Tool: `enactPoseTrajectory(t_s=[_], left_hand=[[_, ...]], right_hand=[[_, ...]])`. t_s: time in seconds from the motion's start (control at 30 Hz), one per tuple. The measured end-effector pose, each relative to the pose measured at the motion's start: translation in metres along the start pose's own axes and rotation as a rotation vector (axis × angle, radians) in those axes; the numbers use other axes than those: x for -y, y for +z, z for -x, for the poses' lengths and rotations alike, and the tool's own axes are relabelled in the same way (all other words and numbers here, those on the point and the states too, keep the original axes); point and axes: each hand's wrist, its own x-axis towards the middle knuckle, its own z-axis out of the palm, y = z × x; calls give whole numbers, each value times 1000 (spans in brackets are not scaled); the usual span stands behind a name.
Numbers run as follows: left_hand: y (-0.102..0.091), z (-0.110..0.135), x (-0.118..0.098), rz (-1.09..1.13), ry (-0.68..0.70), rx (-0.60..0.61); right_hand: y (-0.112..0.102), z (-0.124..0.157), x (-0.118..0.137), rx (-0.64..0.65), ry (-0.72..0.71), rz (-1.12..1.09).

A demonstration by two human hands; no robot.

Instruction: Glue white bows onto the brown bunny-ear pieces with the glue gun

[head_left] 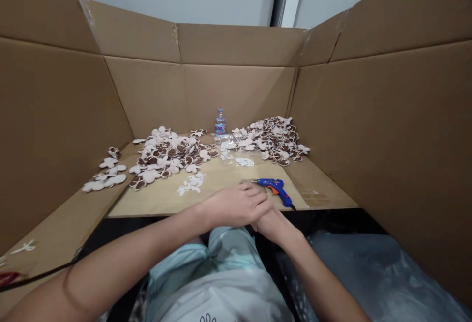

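Observation:
My left hand [236,204] lies over my right hand [268,219] at the near edge of the cardboard-covered table [162,199]. The left fingers are curled down across the right hand, and I cannot see anything inside them. Most of my right hand, fingers included, is hidden under the left. A blue glue gun [275,188] with an orange trigger lies on the table just beyond both hands, close to the left fingertips. Small white cut-outs [191,183] lie scattered a little to the left of it.
Two heaps of white and brown flat shapes sit further back, one at the left [165,152] and one at the right [275,140], with a small water bottle [220,121] between them. Tall cardboard walls [387,130] surround the table. A clear plastic bag [368,273] lies at lower right.

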Motion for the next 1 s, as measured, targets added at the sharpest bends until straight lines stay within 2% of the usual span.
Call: enactPoseTrajectory(t_s=[0.13,0.27,0.33,0.43,0.6,0.77,0.9,1.0], left_hand=[[-1,12,20,-228,119,-27],[-1,25,28,-292,87,8],[-1,29,30,-244,25,65],[0,34,33,-62,-111,128],[9,44,39,141,-282,87],[19,60,50,437,-507,-104],[24,71,53,747,-691,-379],[31,70,44,1029,-804,-626]], right_hand=[[-12,-9,7,78,-116,-56],[-27,-14,17,90,-167,-109],[-32,-14,20,59,-192,-149],[-35,-15,20,-58,-245,-184],[-36,-17,18,-222,-309,-179],[-44,-14,15,-337,-274,-210],[-48,-14,11,-436,-138,-295],[-36,-17,11,-420,-124,-272]])
